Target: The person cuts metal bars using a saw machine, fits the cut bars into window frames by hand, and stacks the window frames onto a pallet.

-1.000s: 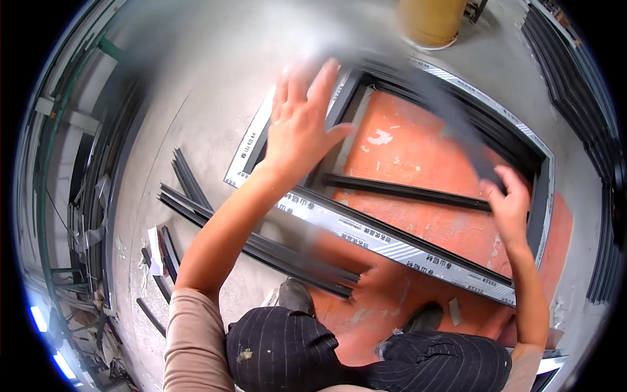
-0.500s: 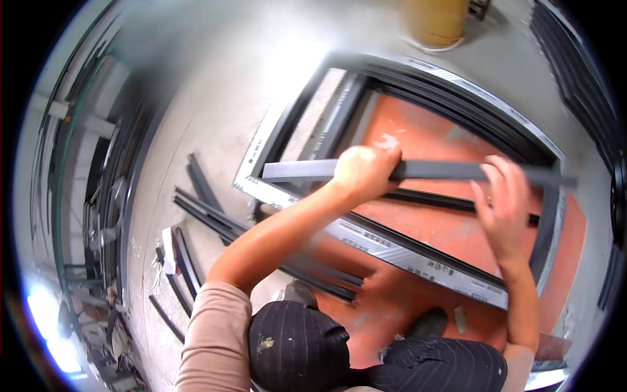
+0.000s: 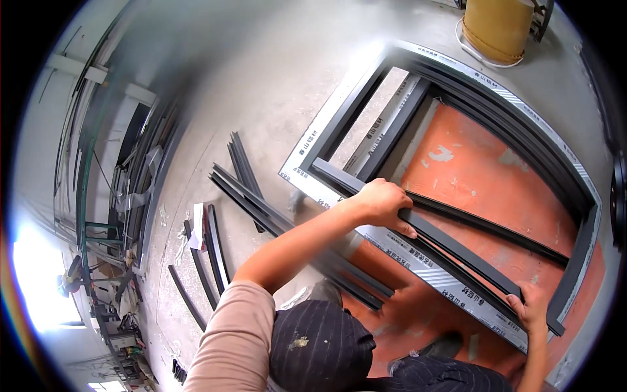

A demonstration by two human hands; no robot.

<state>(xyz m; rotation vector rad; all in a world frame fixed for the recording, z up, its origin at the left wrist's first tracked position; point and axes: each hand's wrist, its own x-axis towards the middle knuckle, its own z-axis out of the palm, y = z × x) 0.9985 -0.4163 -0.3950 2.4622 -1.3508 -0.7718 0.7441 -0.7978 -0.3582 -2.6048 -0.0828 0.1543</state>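
A long dark grey metal strip [image 3: 460, 253] lies slantwise along the near side of a large dark window frame [image 3: 307, 147] covered with pale printed film. My left hand [image 3: 386, 204] is closed over the strip left of its middle, with the thumb along the near edge. Close to the strip's right end, my right hand [image 3: 532, 306] grips it too, thumb on top. A crossbar [image 3: 372, 140] divides the frame on the left, and a thinner black bar [image 3: 490, 227] runs across the opening just beyond the strip. Whether the strip sits in a groove cannot be seen under my hands.
Beneath the frame is an orange-red board [image 3: 428, 171]. Several loose dark strips [image 3: 255, 208] lie on the floor to the left, near a white paper piece [image 3: 196, 225]. A yellow drum [image 3: 498, 29] stands beyond the frame. Racked profiles [image 3: 134, 176] line the far left.
Both hands have brought the strip down and nearer to the frame's near side. My right hand, with fingers loosely raised before, now grips the right end. The whole view has shifted.
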